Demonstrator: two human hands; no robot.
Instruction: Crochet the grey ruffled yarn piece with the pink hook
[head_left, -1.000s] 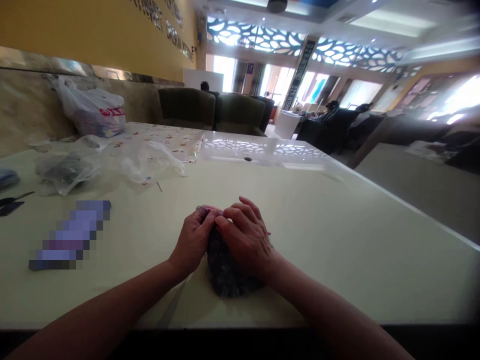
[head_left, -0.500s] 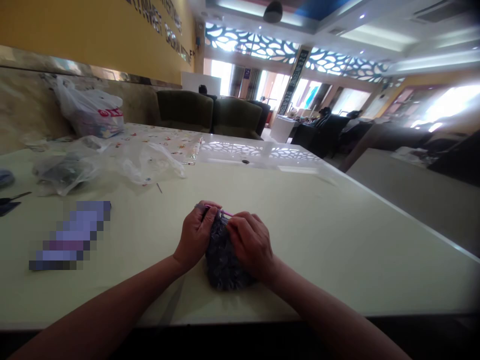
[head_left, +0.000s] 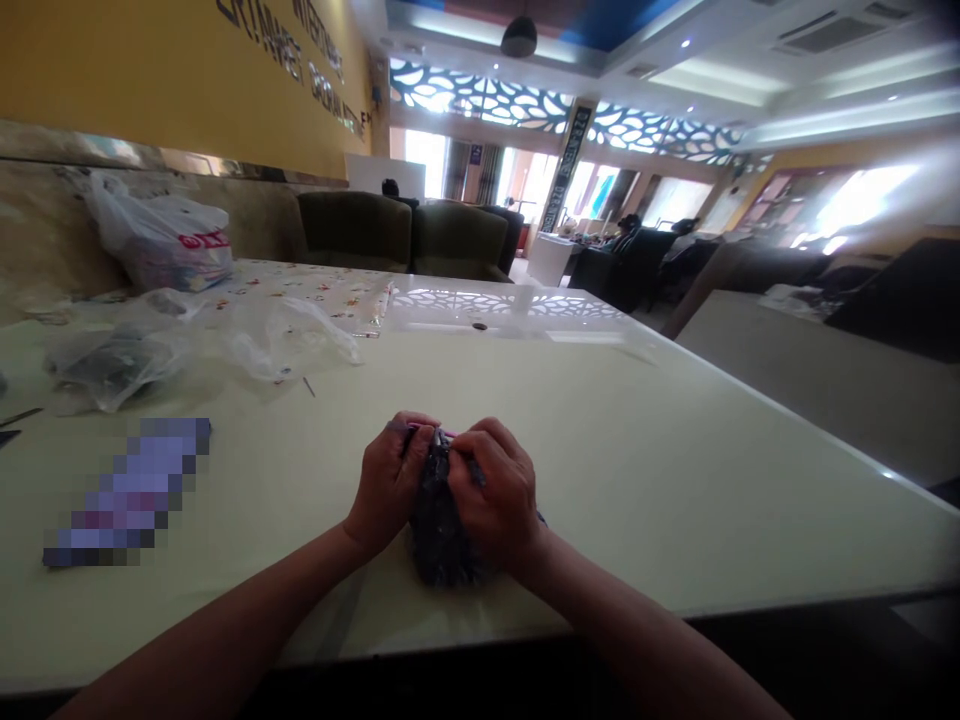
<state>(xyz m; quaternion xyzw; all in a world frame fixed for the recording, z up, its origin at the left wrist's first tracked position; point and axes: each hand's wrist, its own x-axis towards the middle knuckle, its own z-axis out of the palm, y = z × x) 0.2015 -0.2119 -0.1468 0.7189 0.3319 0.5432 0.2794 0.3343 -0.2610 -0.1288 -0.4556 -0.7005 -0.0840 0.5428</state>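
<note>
A dark grey crocheted piece (head_left: 442,535) hangs between my hands, its lower part close to the white tabletop. My left hand (head_left: 394,470) is closed on the top left edge of this piece, thumb pressed over it. Across the top edge lies a thin pink crochet hook (head_left: 448,433), running from the left fingers toward the right ones. My right hand (head_left: 495,490) is closed, its thumb and forefinger pinched at the hook's right end beside the stitches. The fingers partly cover the hook and the right side of the piece.
At left on the table (head_left: 675,480) lies a blurred-out bluish object (head_left: 135,490). Behind it are a clear plastic bag with dark contents (head_left: 112,365), a crumpled clear bag (head_left: 292,340) and a full white carrier bag (head_left: 169,235). Green armchairs (head_left: 356,230) stand beyond.
The view has shifted slightly, so the table things sit lower and further left. My right hand has drawn closer to the left, and less of the pink hook shows between them.
</note>
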